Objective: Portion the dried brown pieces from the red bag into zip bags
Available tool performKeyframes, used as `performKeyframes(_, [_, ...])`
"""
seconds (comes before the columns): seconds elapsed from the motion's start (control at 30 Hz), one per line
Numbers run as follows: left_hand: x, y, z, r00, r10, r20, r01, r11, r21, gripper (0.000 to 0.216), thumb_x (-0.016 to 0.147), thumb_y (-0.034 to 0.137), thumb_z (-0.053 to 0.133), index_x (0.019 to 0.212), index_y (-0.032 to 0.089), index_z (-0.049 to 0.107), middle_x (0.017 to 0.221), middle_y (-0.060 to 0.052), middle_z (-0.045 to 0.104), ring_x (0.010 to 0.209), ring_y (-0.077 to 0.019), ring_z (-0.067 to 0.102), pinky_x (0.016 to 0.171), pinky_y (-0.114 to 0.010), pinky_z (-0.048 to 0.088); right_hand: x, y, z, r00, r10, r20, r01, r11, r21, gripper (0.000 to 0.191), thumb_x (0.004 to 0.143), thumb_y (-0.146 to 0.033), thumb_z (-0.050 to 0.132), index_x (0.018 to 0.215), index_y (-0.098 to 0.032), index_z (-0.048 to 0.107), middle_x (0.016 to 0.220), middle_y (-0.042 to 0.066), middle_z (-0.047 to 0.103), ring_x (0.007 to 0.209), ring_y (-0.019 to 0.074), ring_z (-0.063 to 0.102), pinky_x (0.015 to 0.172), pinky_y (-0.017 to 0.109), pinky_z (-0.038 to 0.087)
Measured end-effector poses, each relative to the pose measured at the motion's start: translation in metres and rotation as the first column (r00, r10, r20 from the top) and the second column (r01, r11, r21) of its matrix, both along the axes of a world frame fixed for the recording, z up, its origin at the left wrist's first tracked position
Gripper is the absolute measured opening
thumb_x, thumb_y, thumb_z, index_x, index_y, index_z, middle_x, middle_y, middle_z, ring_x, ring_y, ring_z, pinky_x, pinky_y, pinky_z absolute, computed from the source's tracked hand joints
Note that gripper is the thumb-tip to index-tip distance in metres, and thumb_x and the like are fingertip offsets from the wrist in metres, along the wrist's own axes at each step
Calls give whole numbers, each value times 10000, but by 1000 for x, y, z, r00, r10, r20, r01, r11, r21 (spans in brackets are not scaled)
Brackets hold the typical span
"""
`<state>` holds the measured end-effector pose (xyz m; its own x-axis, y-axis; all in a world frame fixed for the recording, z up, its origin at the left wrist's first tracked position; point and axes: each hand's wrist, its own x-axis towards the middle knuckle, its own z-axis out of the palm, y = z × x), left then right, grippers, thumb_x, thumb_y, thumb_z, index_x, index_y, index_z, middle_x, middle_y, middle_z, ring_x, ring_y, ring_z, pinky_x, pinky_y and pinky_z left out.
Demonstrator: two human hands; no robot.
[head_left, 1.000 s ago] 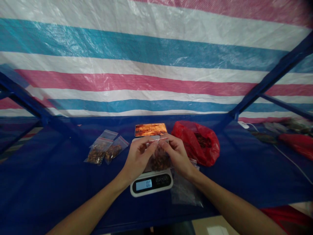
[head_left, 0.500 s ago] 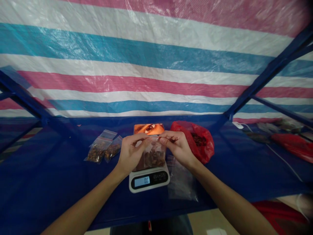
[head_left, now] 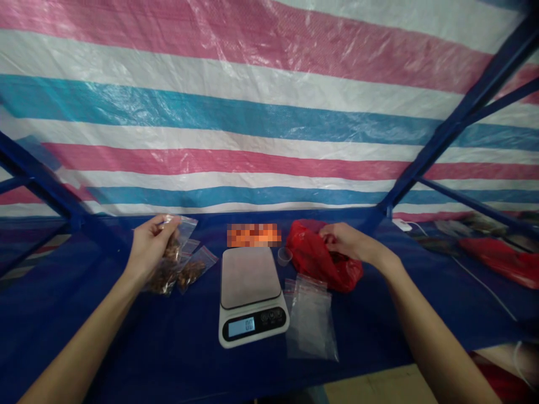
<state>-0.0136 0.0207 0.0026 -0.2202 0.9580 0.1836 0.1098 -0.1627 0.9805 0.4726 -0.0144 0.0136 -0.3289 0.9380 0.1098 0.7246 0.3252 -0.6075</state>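
- Head view is showing the left hand (head_left: 149,245) pinching a small filled zip bag (head_left: 172,249) by its top edge, fingers closed on the seal so the brown contents are hanging below, right over the other filled bags (head_left: 191,270) lying on the blue table (head_left: 105,336).
- Those bags are lying together at the left, well apart from the scale, which is keeping them separate from the unfilled ones.
- The right hand (head_left: 343,242) is resting on the mouth of the red plastic bag (head_left: 322,261), fingers curled into the opening; whether it is gripping anything inside, I cannot tell.
- The digital scale (head_left: 251,294) is sitting between the two hands with its platform bare and its display facing the person, so both hands are reaching it easily.
- A stack of empty clear bags (head_left: 311,317) is lying just right of the scale, near the red bag.
- A small clear cup (head_left: 285,256) is standing between the scale and the red bag.
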Motion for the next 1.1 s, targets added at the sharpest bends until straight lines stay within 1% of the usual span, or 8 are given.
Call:
performKeyframes(0.1, [-13, 6, -18, 962, 18, -272, -23, 1000, -16, 393, 712, 502, 814, 943, 194, 733, 576, 22, 630, 470, -162, 529, 455, -252, 378, -10, 0, -20, 996, 88, 28, -89, 996, 20, 296, 752, -64, 659, 973, -190, 809, 1064, 103, 812, 963, 253, 752, 915, 354, 581])
performKeyframes(0.17, [-18, 10, -28, 832, 64, -551, -33, 997, 67, 388, 759, 459, 716, 1060, 216, 737, 768, -32, 736, 719, -247, 668, 666, -325, 524, -14, 0, -29, 989, 131, 66, -136, 988, 75, 380, 805, -55, 630, 1120, -194, 790, 1235, 134, 774, 1184, 279, 707, 1128, 432, 495])
performKeyframes(0.23, [-21, 13, -35, 668, 129, -733, -7, 986, 167, 395, 797, 392, 624, 1143, 226, 720, 994, -79, 771, 992, -318, 687, 933, -438, 539, -15, 0, -32, 982, 153, 110, -164, 981, 103, 411, 841, -36, 593, 1175, -194, 773, 1280, 146, 753, 1261, 284, 675, 1189, 460, 444])
performKeyframes(0.3, [-24, 14, -38, 577, 173, -798, 18, 974, 224, 388, 841, 354, 564, 1177, 221, 708, 1139, -118, 750, 1132, -357, 650, 1071, -527, 480, -14, 0, -30, 979, 152, 137, -166, 982, 93, 419, 837, 3, 561, 1135, -196, 778, 1236, 140, 762, 1214, 274, 695, 1144, 429, 478])
performKeyframes(0.57, [-20, 7, -38, 621, 233, -749, 47, 942, 332, 284, 918, 329, 524, 1081, 258, 745, 1145, -74, 701, 1155, -355, 630, 1059, -538, 469, -6, 0, -16, 987, 74, 141, -102, 973, 206, 279, 932, -58, 558, 921, -206, 794, 956, 91, 779, 867, 235, 728, 809, 337, 546])
performKeyframes(0.73, [-16, 4, -33, 653, 266, -709, 34, 925, 379, 277, 902, 316, 521, 1057, 295, 750, 1119, -36, 683, 1163, -344, 624, 1083, -526, 435, -20, -10, -4, 991, -126, -34, 128, 887, 443, 167, 989, -206, 637, 972, -224, 802, 991, 91, 778, 883, 253, 742, 839, 380, 574])
performKeyframes(0.83, [-13, 3, -31, 620, 275, -735, 32, 927, 374, 278, 904, 328, 515, 1041, 264, 748, 1129, -54, 685, 1155, -343, 631, 1102, -531, 455, -49, -20, 1, 977, -140, -162, 202, 854, 479, 129, 990, -229, 676, 980, -242, 805, 1000, 82, 786, 911, 257, 747, 860, 388, 592])
performKeyframes(1.1, [-10, 2, -32, 555, 273, -786, 34, 937, 349, 261, 924, 343, 511, 1047, 264, 728, 1146, -57, 684, 1161, -307, 621, 1121, -498, 480, -96, -29, -26, 984, 149, -94, -107, 927, 359, 235, 1053, -187, 593, 1035, -245, 820, 1012, 72, 782, 905, 227, 736, 829, 360, 598])
